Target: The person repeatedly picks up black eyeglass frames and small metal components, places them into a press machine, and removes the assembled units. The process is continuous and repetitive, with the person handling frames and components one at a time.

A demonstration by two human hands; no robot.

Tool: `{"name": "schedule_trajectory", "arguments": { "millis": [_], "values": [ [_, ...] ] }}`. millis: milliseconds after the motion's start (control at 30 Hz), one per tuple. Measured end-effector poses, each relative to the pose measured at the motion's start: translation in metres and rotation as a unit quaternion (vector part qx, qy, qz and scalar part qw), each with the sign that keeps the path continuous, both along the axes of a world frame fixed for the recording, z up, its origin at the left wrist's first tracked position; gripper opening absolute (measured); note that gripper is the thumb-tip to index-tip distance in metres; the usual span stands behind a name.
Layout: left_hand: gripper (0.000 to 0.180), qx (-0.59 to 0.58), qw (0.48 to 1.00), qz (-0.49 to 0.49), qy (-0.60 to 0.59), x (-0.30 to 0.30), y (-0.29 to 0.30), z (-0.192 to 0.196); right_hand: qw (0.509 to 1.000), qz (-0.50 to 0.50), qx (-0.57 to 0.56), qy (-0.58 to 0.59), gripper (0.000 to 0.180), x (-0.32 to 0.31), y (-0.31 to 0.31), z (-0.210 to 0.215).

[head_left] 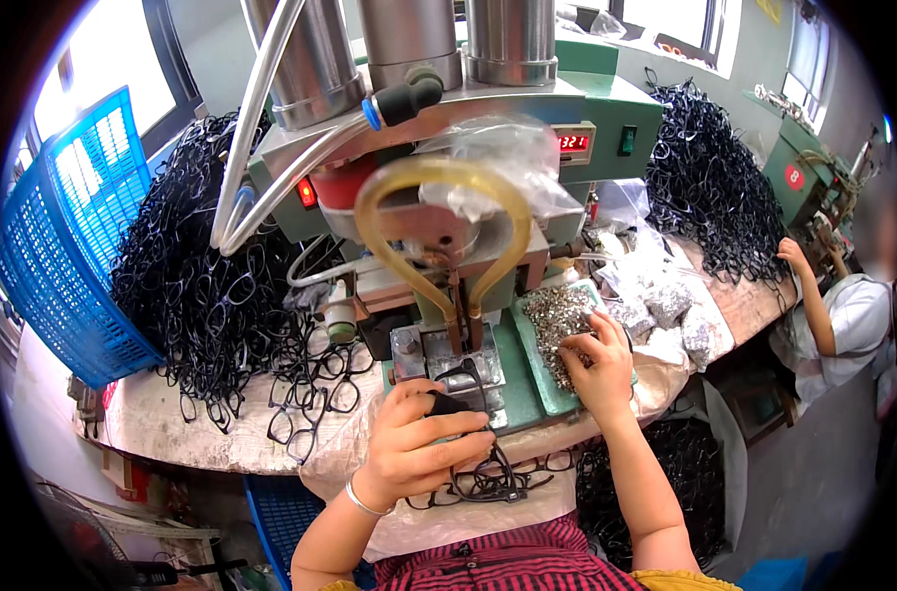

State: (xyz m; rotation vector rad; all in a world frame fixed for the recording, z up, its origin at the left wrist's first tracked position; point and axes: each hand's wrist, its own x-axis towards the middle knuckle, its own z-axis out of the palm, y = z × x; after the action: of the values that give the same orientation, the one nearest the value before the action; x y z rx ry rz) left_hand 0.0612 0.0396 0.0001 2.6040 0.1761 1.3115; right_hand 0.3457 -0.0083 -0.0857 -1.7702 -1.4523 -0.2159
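Note:
My left hand (417,445), with a bangle at the wrist, is closed around a black eyeglass frame (506,481). One end of the frame reaches up to the metal fixture (490,402) under the green press machine (611,108). To the right, my right hand (606,372) is over a green tray (557,402) heaped with small metal parts (559,317). Its thumb and fingertips are drawn together at the edge of the heap. Whatever lies between those fingertips is too small to make out. More black frames (542,465) lie below my left hand, on the cloth over my lap.
A yellowish hose loop (373,202) hangs before the machine. Black eyeglass frames pile up left (197,286) and right (704,177). A blue basket (69,236) leans at far left. Plastic bags (665,305) lie beyond the tray. Another person (842,315) works at far right.

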Motion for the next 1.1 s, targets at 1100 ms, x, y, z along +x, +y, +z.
{"name": "schedule_trajectory", "arguments": {
  "millis": [1100],
  "values": [
    [0.006, 0.050, 0.865, 0.500, 0.003, -0.127, 0.124, -0.064, 0.986, -0.056, 0.097, 0.127, 0.012, -0.009, -0.042, 0.001]
  ]
}}
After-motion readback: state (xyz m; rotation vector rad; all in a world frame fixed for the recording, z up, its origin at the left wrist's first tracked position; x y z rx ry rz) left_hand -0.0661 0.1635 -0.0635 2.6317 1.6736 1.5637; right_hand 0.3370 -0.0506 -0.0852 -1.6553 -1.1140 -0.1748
